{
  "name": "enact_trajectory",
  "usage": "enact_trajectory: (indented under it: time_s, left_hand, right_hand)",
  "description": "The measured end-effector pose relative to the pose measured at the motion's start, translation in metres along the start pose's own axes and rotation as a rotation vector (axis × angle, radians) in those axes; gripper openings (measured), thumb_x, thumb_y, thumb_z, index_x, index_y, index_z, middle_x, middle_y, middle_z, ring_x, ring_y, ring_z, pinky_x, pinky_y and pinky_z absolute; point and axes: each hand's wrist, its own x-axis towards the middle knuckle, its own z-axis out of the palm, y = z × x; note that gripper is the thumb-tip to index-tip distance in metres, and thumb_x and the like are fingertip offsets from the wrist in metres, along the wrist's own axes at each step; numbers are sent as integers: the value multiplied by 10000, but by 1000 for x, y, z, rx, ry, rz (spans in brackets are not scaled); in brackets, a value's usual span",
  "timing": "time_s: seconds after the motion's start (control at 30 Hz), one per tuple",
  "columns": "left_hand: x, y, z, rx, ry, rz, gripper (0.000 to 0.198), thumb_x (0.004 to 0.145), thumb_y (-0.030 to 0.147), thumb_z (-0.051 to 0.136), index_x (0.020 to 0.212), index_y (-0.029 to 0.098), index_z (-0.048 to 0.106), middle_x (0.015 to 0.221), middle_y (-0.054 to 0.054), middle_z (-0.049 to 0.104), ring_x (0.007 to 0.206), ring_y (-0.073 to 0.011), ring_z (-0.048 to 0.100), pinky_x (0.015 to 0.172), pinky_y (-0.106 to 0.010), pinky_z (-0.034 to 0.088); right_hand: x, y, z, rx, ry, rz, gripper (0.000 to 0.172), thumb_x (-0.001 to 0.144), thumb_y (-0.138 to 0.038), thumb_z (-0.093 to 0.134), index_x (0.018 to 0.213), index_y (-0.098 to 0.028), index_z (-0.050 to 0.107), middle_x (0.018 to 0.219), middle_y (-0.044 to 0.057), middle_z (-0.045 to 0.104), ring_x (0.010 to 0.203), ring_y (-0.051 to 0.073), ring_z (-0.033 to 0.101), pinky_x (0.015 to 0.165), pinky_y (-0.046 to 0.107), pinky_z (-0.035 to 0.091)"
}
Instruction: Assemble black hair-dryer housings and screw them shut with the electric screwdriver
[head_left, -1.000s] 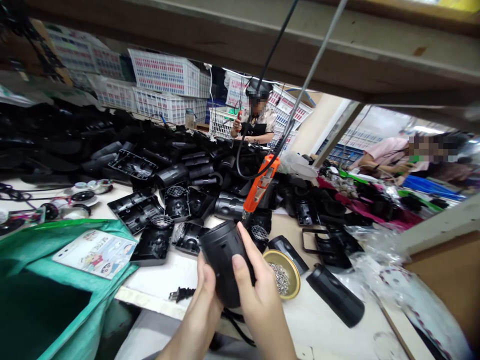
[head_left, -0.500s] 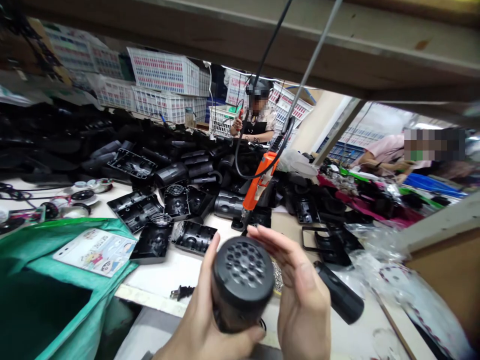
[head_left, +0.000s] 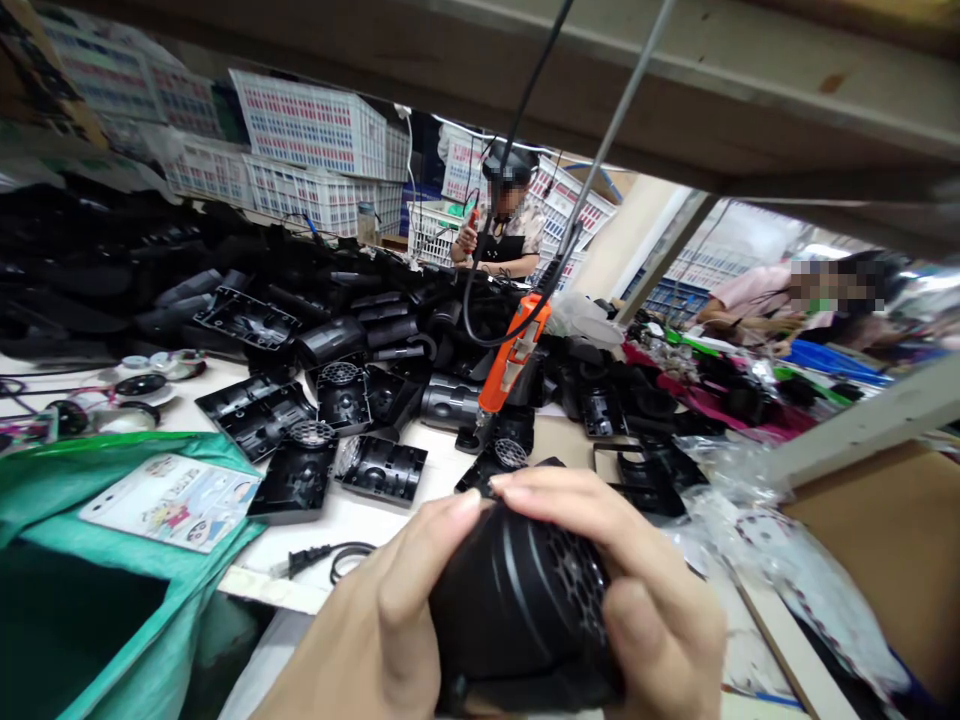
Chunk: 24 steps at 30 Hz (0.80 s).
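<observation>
Hands both on black housing (head_left: 517,600), held close to cam, low centre, over near edge of table (head_left: 352,520). L hand (head_left: 375,620) wraps its left side, thumb up on top. R hand (head_left: 652,610) covers right side, fingers (head_left: 570,500) curled across top, thumb by vent grille. Both clamped tight on it. Orange screwdriver (head_left: 514,355) hangs on cable just behind, tip near table. Black shells (head_left: 375,470) lie beyond. Plug (head_left: 300,562) w/ cord left of L hand. Green bag (head_left: 112,600) w/ printed card (head_left: 169,497) far left.
</observation>
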Motion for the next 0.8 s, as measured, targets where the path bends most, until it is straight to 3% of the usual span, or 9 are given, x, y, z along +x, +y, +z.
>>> enact_trajectory:
  time_s: [0.1,0.23,0.37,0.43,0.53,0.6,0.7,0.73,0.8]
  left_hand:
    - [13,8,-7,108,-124,12,554,855,240,769,1374,400,659,1291,-81,731,1163,-370,711,1121,-547,460]
    - [34,9,-14,130,-335,-132,704,614,168,924,1278,321,746,1160,-115,797,962,-395,760,1008,-529,541]
    - [48,7,-11,121,-404,-96,703,515,127,942,1182,288,788,1073,-88,826,854,-352,783,907,-434,605]
    - [51,11,-10,225,-472,-81,751,541,108,934,1251,283,763,1128,-102,819,929,-370,784,916,-427,600]
    - [53,16,-13,297,-464,-51,901,569,168,964,1408,299,663,1189,-107,806,1018,-388,773,969,-441,577]
    - [52,15,-18,286,-476,-100,988,599,210,962,1495,344,568,1218,-91,797,1028,-386,776,915,-430,603]
    - [46,0,-20,263,-591,-251,1101,601,230,950,1569,394,450,1292,-90,760,1055,-398,765,822,-426,632]
    - [43,-8,-19,233,-588,-293,1133,600,236,944,1588,394,411,1326,-96,738,1079,-401,754,842,-440,628]
    - [34,-22,-11,117,-460,-350,1161,628,275,927,1621,369,332,1425,-116,664,1192,-403,698,964,-481,585]
  right_hand:
    - [-6,1,-8,-45,-63,-51,374,1023,-575,518,1084,-299,763,1046,60,747,985,277,697,880,414,529]
    - [-17,10,-7,0,56,2,346,1073,-461,472,1003,-290,765,990,47,703,978,234,663,877,376,510]
    - [-22,19,-4,9,123,35,333,1082,-369,467,959,-290,767,967,33,694,968,221,648,871,364,498]
    - [-19,22,-7,17,119,54,338,1080,-368,460,954,-279,761,959,34,698,937,215,654,840,353,504]
    - [-11,25,-16,48,98,87,342,1063,-393,476,935,-263,765,949,39,723,912,211,668,799,332,517]
    - [-5,28,-20,87,32,134,345,1046,-407,496,912,-252,775,932,44,737,917,218,684,797,328,527]
    - [0,34,-18,113,-49,263,380,1036,-443,503,855,-235,764,882,45,736,883,222,691,789,330,530]
    - [0,37,-14,85,11,295,380,1037,-450,504,851,-234,755,897,45,735,891,221,689,799,333,530]
    - [-3,41,-2,-36,229,308,315,1029,-448,539,898,-238,734,1016,53,731,1003,235,678,864,352,530]
